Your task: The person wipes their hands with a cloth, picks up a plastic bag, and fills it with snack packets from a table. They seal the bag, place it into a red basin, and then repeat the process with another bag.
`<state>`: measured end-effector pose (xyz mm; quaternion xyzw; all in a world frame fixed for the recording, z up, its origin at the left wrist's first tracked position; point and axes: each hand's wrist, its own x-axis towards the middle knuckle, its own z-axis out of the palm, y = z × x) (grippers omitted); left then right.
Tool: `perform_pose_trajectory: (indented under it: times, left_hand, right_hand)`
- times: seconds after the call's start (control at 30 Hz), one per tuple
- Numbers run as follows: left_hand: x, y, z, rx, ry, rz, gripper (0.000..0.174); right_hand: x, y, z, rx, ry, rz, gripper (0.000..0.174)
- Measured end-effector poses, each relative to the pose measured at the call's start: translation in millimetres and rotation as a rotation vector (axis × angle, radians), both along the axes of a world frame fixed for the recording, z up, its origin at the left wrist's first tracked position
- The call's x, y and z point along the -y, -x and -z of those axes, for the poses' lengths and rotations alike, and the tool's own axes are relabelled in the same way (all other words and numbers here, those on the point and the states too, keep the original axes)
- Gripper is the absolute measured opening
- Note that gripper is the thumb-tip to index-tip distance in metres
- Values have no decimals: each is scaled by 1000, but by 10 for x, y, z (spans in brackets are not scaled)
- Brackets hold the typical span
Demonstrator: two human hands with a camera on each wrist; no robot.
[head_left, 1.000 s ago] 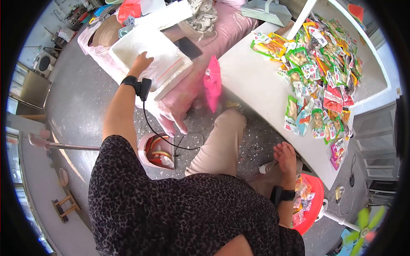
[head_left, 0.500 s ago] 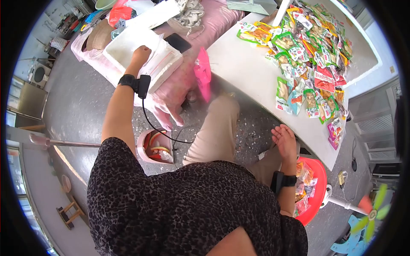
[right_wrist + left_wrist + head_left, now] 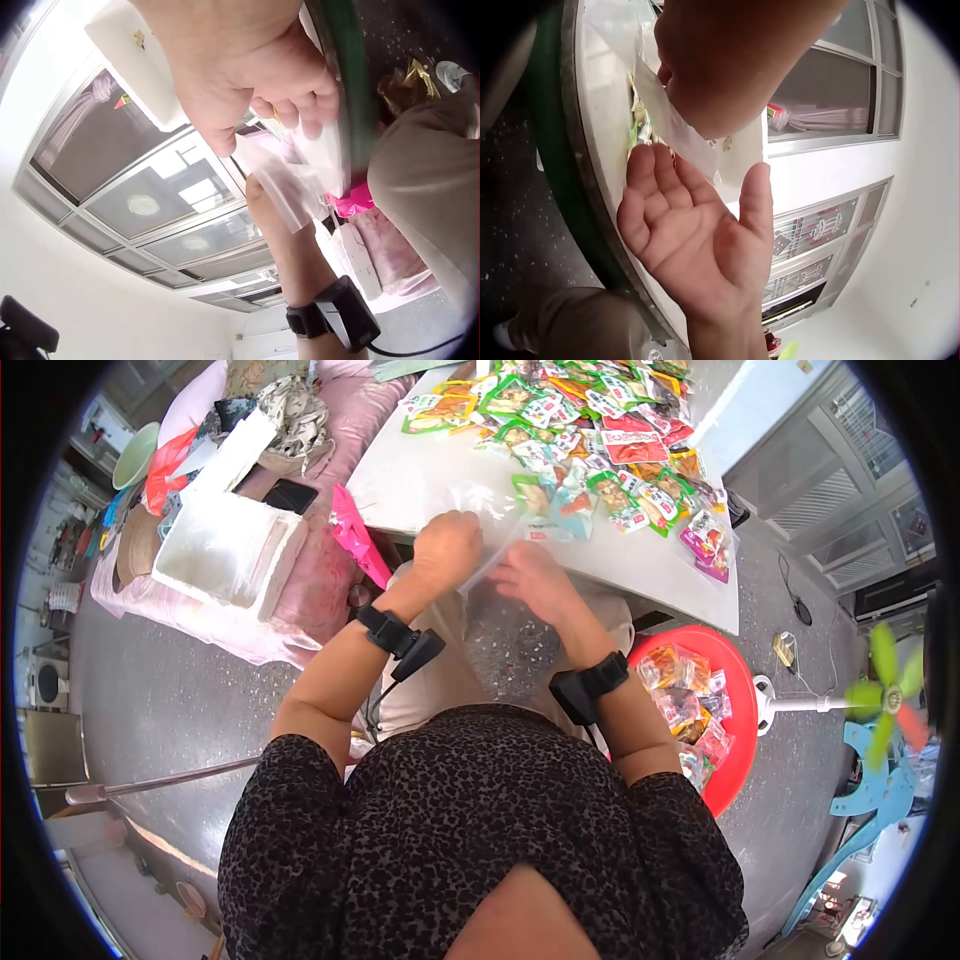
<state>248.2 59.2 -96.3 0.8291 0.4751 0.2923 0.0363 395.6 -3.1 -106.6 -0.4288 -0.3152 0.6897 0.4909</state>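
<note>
A clear plastic bag [image 3: 490, 510] is at the near edge of the table in the head view. My left hand [image 3: 448, 548] has curled fingers and grips the bag's edge. My right hand [image 3: 538, 582] is beside it on the right, near the bag's rim. In the left wrist view the right palm [image 3: 709, 247] faces up with fingers extended, below the bag [image 3: 671, 124] and the left hand [image 3: 712, 67]. The right wrist view has the right hand [image 3: 262, 82] with fingers loosely bent, just above the bag [image 3: 277, 184]; contact cannot be told.
Many colourful food packets [image 3: 610, 445] lie on the white table [image 3: 400, 470]. A red tub [image 3: 735, 690] with packets stands at the right. At the left are a white foam box [image 3: 215, 550], a pink bag [image 3: 357, 535] and a phone [image 3: 290, 495]. A fan [image 3: 890, 700] is far right.
My left hand has moved from the foam box to the table edge, with the clear bag in its grip. My right hand has moved up and left towards it. The view has shifted right.
</note>
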Motion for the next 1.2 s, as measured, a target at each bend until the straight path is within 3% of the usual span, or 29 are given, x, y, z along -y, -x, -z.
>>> perform_pose_trajectory:
  times: [0.1, 0.3, 0.5, 0.6, 0.9, 1.0, 1.2]
  left_hand:
    - [180, -258, 13, -70, -83, 75, 10]
    - [218, -277, 72, -91, -4, 26, 9]
    - [237, -253, 67, 114, -176, 128, 20]
    - [346, -259, 89, 205, 147, 197, 27]
    - [326, -334, 151, 215, 396, 109, 35]
    - [296, -332, 141, 61, 356, 133, 38]
    - [188, -240, 63, 112, 524, 215, 43]
  right_hand:
    - [29, 0, 68, -52, -26, 49, 28]
    - [49, -133, 288, -70, 21, 189, 20]
    - [-130, -189, 317, -90, -38, 226, 16]
    - [-209, -177, 289, -106, -42, 291, 15]
    - [-334, -129, 405, 19, -111, 251, 14]
    - [-382, -120, 396, 24, -129, 213, 15]
    - [-416, -123, 334, -61, -157, 89, 16]
